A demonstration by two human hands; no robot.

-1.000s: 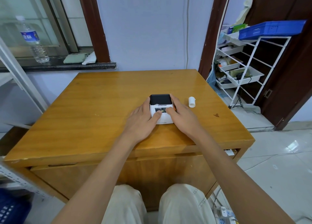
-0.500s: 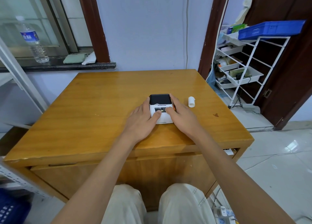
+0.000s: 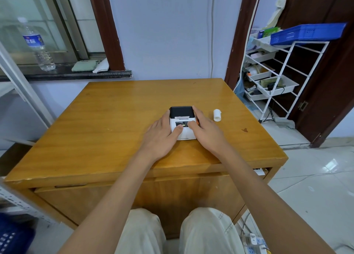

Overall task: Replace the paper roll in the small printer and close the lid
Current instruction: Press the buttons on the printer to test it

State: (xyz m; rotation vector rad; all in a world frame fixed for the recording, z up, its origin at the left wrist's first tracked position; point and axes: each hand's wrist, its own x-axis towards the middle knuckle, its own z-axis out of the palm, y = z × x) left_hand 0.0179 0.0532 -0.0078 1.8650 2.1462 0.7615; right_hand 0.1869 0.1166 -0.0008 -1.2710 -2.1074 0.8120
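Observation:
A small white printer (image 3: 184, 133) with a black lid (image 3: 181, 111) lies flat on the wooden table (image 3: 115, 123). The lid is down. My left hand (image 3: 161, 135) cups the printer's left side, its thumb pressing on the white front panel. My right hand (image 3: 206, 132) holds the right side, its thumb also on the panel next to a small lit display. A white paper roll (image 3: 217, 115) lies on the table, apart, to the right of my right hand.
A white wire rack (image 3: 275, 77) with trays and a blue basket (image 3: 306, 32) stands at the right. A water bottle (image 3: 38, 45) and folded cloths (image 3: 90, 65) sit on the window sill at the back left. A power strip (image 3: 254, 244) lies on the floor.

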